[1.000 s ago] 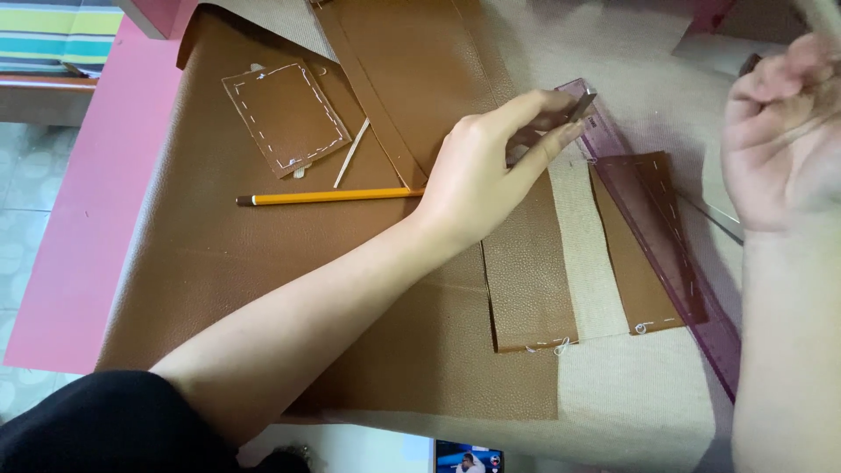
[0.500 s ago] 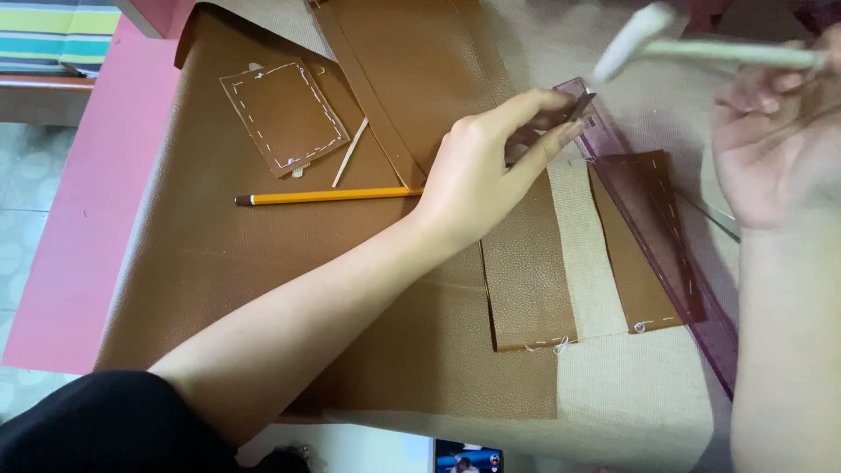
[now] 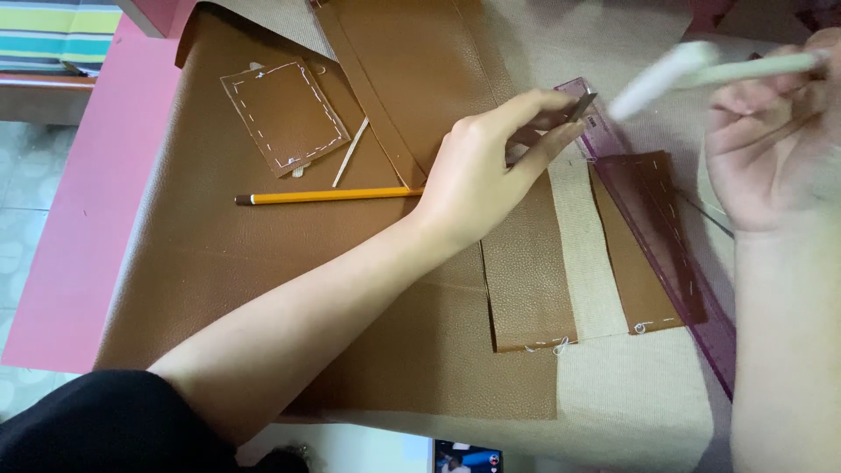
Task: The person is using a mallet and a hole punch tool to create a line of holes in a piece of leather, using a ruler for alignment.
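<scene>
While a small dark metal tool (image 3: pixel 582 107) is pinched upright between the fingertips of the left hand (image 3: pixel 477 175) against the purple ruler (image 3: pixel 666 245), the right hand (image 3: pixel 762 149) is closed around a white mallet (image 3: pixel 674 74), which has swung lower toward the tool than 0.5 s ago. By this a strike on the leather strip (image 3: pixel 526 280) appears under way; no containers are seen on the counter (image 3: pixel 79 228).
</scene>
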